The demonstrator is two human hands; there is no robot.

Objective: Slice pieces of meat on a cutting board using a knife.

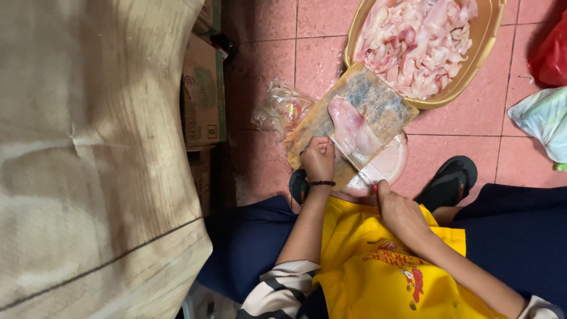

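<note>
A piece of raw chicken (353,131), pale pink and long, lies on a worn wooden cutting board (378,100) that sits tilted over a round pale basin (391,164) on the red tiled floor (319,35). A knife (349,159) runs across the near end of the meat, its thin blade laid flat along the board. The right hand (399,211) is closed around the knife's handle, with the forefinger stretched out towards the blade. The left hand (319,160) is curled into a loose fist at the near left edge of the board, knuckles up, just beside the meat; whether it pinches the meat itself cannot be told. A dark band circles the left wrist.

Just beyond the board stands a wide tan bowl (484,41) heaped with more raw chicken pieces (419,41); the far corner of the board touches its rim. A crumpled clear plastic bag (282,109) lies on the tiles left of the board. The person wears a yellow apron (378,266) and black sandals (452,177). Cardboard boxes (202,94) stand at the left, next to a large tan sack (88,147). At the far right lie a red bag (552,56) and a pale green bag (546,121).
</note>
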